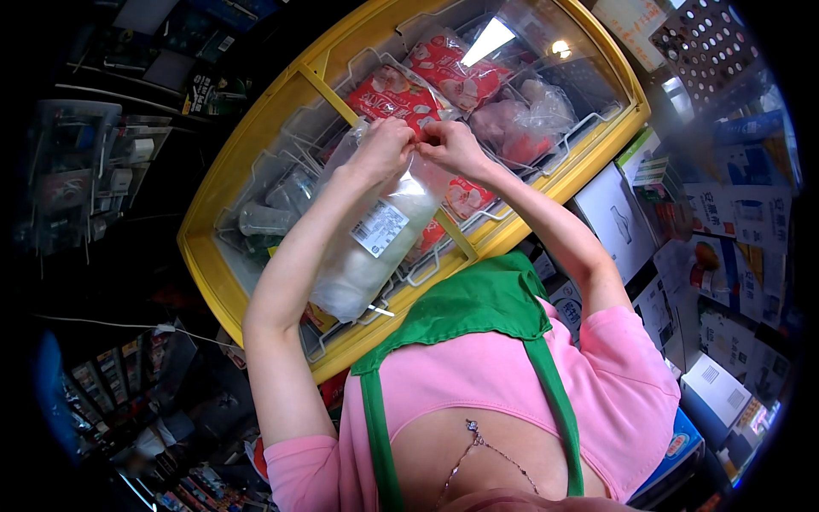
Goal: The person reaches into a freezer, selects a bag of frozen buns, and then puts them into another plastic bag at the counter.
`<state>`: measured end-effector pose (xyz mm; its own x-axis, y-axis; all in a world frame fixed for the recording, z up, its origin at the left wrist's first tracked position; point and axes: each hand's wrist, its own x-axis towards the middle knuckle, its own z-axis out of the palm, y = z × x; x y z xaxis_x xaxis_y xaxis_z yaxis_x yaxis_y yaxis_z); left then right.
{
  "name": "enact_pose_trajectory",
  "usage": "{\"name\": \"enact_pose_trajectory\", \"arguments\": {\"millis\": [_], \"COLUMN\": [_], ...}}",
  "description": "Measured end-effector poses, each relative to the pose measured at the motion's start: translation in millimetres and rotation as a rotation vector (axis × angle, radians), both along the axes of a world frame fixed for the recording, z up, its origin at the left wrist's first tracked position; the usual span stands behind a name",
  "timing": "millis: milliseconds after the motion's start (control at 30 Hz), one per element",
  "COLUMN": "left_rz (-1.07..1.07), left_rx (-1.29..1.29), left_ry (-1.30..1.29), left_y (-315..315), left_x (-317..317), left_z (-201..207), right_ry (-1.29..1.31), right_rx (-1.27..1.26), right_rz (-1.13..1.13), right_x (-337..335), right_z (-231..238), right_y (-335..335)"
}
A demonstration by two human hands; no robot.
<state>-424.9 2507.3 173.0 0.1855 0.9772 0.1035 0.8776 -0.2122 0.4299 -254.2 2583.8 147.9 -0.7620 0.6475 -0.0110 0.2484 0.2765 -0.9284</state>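
Hands (384, 155) together, pinching top of clear bag (357, 263); long axis slants, bottom pointing lower left.

Red packets (452, 64) lie inside the yellow-rimmed freezer (205, 273) — cartons (610, 218) stand at right, and dim shelves (111, 375), it seems, at left.

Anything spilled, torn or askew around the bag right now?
Nothing looks spilled or torn. The left hand and right hand pinch the top of the clear bag over the yellow freezer; only the red packets inside lie at uneven angles.
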Motion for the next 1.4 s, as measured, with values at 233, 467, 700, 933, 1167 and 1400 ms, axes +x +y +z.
{"name": "enact_pose_trajectory", "arguments": {"millis": [233, 467, 700, 933, 1167, 1400], "left_rz": [0.037, 0.097, 0.146, 0.155, 0.21, 0.264], "left_rx": [0.165, 0.273, 0.228, 0.18, 0.158, 0.126], "left_ry": [0.03, -0.065, -0.15, -0.181, -0.279, -0.383], "left_y": [-12, -17, -15, -13, -14, -15], "left_x": [11, 16, 10, 11, 11, 13], "left_z": [6, 4, -6, -2, -5, -2], "right_ry": [-0.032, 0.187, 0.15, 0.081, 0.343, 0.555], "right_rx": [0.034, -0.744, -0.549, -0.09, -0.186, -0.329], "right_rz": [-0.145, -0.308, -0.048, -0.032, -0.432, -0.565], "right_x": [-7, -10, 3, -4, -13, -25], "right_z": [-12, -33, -8, -19, -34, -43], "right_y": [-10, -26, -14, -8, -52, -70]}}
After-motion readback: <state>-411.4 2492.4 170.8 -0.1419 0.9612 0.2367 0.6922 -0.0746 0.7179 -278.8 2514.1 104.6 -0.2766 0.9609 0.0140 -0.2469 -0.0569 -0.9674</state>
